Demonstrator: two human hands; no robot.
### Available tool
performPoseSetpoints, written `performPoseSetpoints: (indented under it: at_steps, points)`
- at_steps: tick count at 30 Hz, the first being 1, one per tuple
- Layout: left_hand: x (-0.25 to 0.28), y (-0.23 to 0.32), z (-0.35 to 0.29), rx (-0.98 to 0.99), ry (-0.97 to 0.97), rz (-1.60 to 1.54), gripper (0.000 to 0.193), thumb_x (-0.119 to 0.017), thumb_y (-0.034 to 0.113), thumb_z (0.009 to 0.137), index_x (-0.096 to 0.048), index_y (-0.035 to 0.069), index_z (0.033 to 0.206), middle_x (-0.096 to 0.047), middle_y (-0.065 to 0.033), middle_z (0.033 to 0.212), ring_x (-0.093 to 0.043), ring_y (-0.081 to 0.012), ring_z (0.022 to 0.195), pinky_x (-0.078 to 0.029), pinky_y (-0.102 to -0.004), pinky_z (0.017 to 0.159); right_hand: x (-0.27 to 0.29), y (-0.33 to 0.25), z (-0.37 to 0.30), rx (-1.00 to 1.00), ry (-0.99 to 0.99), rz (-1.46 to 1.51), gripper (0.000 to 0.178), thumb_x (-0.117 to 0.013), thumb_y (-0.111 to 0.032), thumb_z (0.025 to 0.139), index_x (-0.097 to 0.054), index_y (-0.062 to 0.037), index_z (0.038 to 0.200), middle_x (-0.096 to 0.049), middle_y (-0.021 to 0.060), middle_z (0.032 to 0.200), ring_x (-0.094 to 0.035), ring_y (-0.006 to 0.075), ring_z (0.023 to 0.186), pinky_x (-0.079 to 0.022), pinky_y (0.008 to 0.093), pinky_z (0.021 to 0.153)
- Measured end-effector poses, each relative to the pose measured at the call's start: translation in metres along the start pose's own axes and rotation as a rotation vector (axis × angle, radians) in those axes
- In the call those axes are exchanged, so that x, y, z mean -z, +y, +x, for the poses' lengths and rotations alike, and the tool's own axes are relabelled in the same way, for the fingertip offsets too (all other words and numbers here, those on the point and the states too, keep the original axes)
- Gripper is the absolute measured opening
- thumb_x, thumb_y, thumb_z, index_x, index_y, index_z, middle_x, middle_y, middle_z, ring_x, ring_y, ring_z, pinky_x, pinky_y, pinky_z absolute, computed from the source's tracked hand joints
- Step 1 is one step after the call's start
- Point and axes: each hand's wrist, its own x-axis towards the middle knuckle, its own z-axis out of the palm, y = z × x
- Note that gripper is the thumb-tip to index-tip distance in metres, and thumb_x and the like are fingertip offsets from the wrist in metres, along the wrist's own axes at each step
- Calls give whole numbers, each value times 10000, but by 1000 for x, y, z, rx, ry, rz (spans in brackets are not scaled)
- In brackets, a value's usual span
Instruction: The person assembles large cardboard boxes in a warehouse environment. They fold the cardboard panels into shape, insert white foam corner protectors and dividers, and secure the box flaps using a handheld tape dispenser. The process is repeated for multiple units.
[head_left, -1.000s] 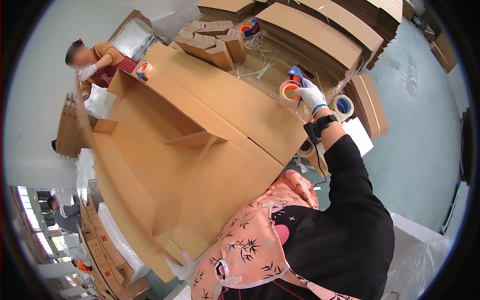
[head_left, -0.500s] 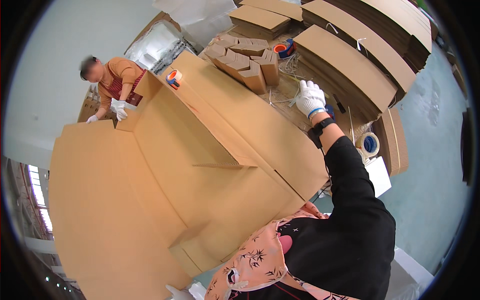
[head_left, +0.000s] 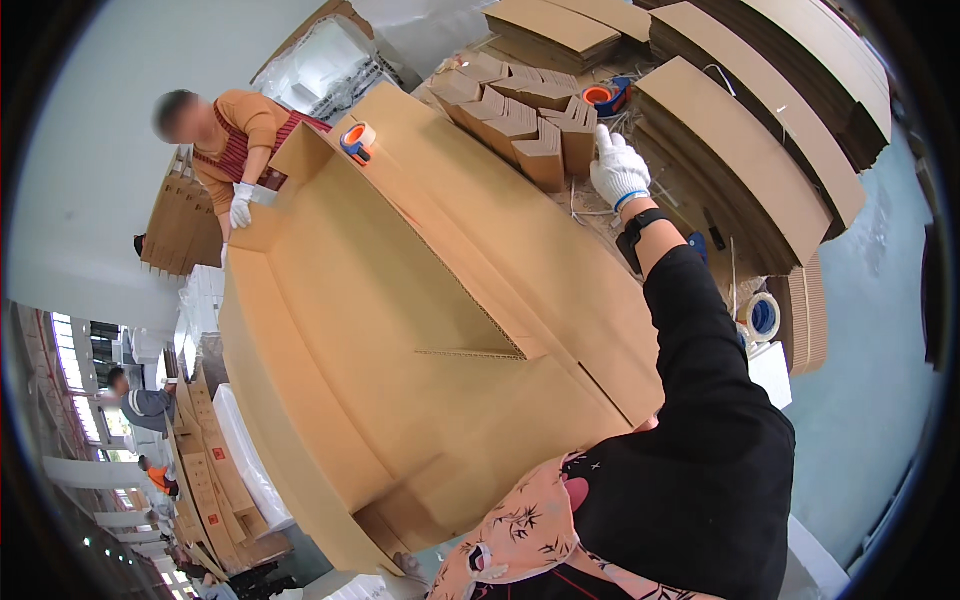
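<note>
My right hand (head_left: pixel 620 172), in a white knit glove, reaches out over the work surface with its forefinger stretched and holds nothing. It is close to the right side of a group of folded cardboard pieces (head_left: pixel 540 155). In front of me lies a large cardboard box (head_left: pixel 350 330), opened out, with its side walls partly raised. At the box's near corner a small blurred patch may be my left hand (head_left: pixel 408 565); its fingers cannot be made out. A tape dispenser (head_left: pixel 357 143) with a blue and orange body rests on the box's far flap.
Across the box a co-worker (head_left: pixel 240 145) holds its far left corner with gloved hands. Stacks of long cardboard sheets (head_left: pixel 730 150) stand at the right. Another tape dispenser (head_left: pixel 606 97), a knife (head_left: pixel 714 228) and a tape roll (head_left: pixel 762 317) lie near my right arm.
The wide left panel of the box has swung up, uncovering the hall and distant workers behind it. My right hand has shifted closer to the folded cardboard pieces.
</note>
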Motion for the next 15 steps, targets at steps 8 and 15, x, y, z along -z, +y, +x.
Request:
performPoseSetpoints:
  at_steps: [8, 15]
  points:
    - [-10, 12, -22, -294, 513, 786, 587, -589, 463, 934, -548, -14, 1274, -640, -247, 1159, -602, -359, 1096, -463, -449, 975, 0, -11, 15, 70, -26, -214, 419, -543, -119, 886, -554, -177, 1300, -645, 136, 1102, -647, 331, 1044, -538, 461, 831]
    - [-126, 113, -48, -955, 408, 894, 544, -509, 273, 1000, -450, -100, 1392, -486, -289, 1423, -465, -355, 1337, -344, -408, 1130, 5, 2, 23, 225, 174, -662, 269, -556, -187, 908, -710, -115, 1117, -663, 67, 1116, -620, 291, 1088, -436, 487, 897]
